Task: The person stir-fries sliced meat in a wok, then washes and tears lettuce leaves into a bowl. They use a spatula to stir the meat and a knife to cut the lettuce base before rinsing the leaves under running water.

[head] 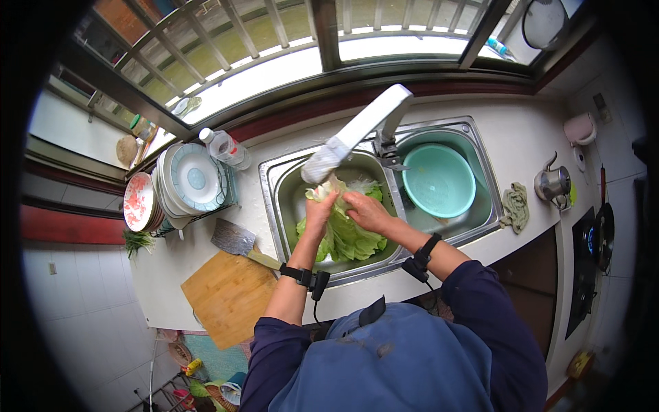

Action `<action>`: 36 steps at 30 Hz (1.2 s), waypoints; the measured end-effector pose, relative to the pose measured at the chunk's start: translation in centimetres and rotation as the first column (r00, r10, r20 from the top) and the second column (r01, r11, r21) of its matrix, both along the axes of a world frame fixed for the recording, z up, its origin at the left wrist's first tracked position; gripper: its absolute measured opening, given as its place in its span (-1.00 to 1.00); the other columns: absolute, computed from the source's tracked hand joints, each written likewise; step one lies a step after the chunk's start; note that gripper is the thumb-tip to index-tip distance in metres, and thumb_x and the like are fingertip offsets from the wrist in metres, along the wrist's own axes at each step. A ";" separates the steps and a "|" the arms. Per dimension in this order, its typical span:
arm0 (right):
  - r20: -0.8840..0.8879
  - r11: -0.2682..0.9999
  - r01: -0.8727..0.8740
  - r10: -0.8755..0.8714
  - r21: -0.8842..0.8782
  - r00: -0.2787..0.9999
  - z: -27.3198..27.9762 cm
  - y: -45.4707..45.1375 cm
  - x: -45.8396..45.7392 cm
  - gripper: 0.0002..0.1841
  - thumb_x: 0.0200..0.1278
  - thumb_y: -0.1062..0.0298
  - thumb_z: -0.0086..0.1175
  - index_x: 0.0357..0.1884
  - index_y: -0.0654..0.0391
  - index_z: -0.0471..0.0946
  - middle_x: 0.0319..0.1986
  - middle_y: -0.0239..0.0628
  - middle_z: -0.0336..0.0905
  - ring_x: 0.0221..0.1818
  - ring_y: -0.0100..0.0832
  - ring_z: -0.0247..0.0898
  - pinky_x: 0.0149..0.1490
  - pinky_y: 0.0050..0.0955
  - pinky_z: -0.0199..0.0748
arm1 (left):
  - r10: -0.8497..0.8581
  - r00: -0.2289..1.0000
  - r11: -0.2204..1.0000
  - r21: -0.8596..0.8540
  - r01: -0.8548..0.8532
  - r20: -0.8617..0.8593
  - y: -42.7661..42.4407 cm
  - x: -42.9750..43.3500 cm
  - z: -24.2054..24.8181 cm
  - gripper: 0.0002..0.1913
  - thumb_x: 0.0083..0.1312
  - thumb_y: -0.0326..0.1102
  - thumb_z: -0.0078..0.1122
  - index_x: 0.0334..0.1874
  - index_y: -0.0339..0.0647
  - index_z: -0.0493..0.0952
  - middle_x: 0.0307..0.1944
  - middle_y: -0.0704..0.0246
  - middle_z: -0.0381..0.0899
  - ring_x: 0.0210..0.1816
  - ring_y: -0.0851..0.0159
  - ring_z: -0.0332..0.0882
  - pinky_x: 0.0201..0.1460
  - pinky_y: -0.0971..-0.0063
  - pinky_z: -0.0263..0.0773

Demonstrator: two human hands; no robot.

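Over the left basin of a stainless-steel double sink [284,206], my left hand [320,211] grips a head of leafy lettuce [346,239] near its pale base. My right hand [368,211] is on the same lettuce from the other side, its fingers curled at the leaves. Green leaves hang down into the basin, and more lie behind my right hand. Just above the lettuce base is the cloth-like covered end of a white faucet [355,136]. A mint-green plastic colander [437,180] sits in the right basin.
Left of the sink, a cleaver [234,239] lies partly over a wooden cutting board [231,293]. Plates [195,177] stand in a rack beside a plastic bottle [226,149]. At right are a crumpled rag [515,208], a metal kettle [553,183] and a gas stove [582,273] with a lit blue flame.
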State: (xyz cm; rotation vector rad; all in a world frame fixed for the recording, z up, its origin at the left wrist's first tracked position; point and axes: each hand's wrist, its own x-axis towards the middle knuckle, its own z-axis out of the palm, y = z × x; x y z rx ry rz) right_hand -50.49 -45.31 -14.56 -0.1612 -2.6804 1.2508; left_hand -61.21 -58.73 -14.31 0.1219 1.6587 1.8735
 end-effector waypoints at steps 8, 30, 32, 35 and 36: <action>0.194 0.736 0.044 0.120 -0.675 0.974 -1.7 4.0 0.1 -0.81 0.31 0.28 0.14 -0.23 0.22 0.57 -0.41 -0.50 0.53 -0.30 -0.68 0.37 -0.16 -0.62 0.36 | -0.075 0.997 0.996 0.041 0.076 -0.010 -2.2 -0.2 4.1 -0.82 0.28 -0.39 0.23 -0.09 -0.18 0.56 -0.28 0.48 0.61 -0.25 0.50 0.52 -0.14 0.58 0.42; 0.094 0.467 0.061 0.049 -0.882 0.994 0.0 2.4 -1.6 -0.85 0.45 0.28 -0.04 -0.17 0.14 0.45 -0.32 -0.55 0.41 -0.27 -0.71 0.30 -0.13 -0.65 0.33 | -0.083 0.949 0.948 0.318 -0.018 0.304 -1.6 -0.6 0.8 -0.62 0.40 -0.21 0.10 0.15 -0.32 0.45 0.11 0.17 0.57 0.08 0.19 0.55 0.21 0.30 0.40; 0.129 0.437 0.091 0.057 -0.895 0.990 -0.7 2.7 -2.3 -0.84 0.45 0.27 -0.03 -0.16 0.15 0.46 -0.31 -0.54 0.43 -0.26 -0.70 0.31 -0.11 -0.64 0.34 | -0.025 0.959 0.961 0.271 -0.054 0.281 -0.9 -0.7 0.5 -0.73 0.33 -0.37 0.19 0.04 -0.27 0.49 -0.05 0.25 0.63 -0.08 0.24 0.62 0.05 0.32 0.51; 0.175 0.517 0.132 0.036 -0.846 0.984 -1.8 3.4 -2.4 -0.73 0.42 0.23 0.02 0.00 0.20 0.44 -0.17 -0.41 0.53 -0.13 -0.61 0.41 0.03 -0.57 0.39 | 0.305 0.915 0.933 0.108 -0.342 0.263 -0.8 -1.3 -0.1 -0.74 0.28 -0.44 0.23 0.01 -0.26 0.49 -0.16 0.31 0.63 -0.16 0.26 0.62 -0.05 0.34 0.54; 0.158 0.562 0.124 0.011 -0.818 0.987 -2.0 3.4 -2.2 -0.68 0.41 0.22 0.03 0.06 0.20 0.42 -0.13 -0.36 0.54 -0.08 -0.57 0.43 0.06 -0.55 0.39 | 0.346 0.899 0.916 0.111 -0.386 0.270 -1.0 -1.5 -0.2 -0.73 0.24 -0.48 0.28 -0.02 -0.26 0.50 -0.21 0.33 0.61 -0.20 0.27 0.62 -0.13 0.35 0.56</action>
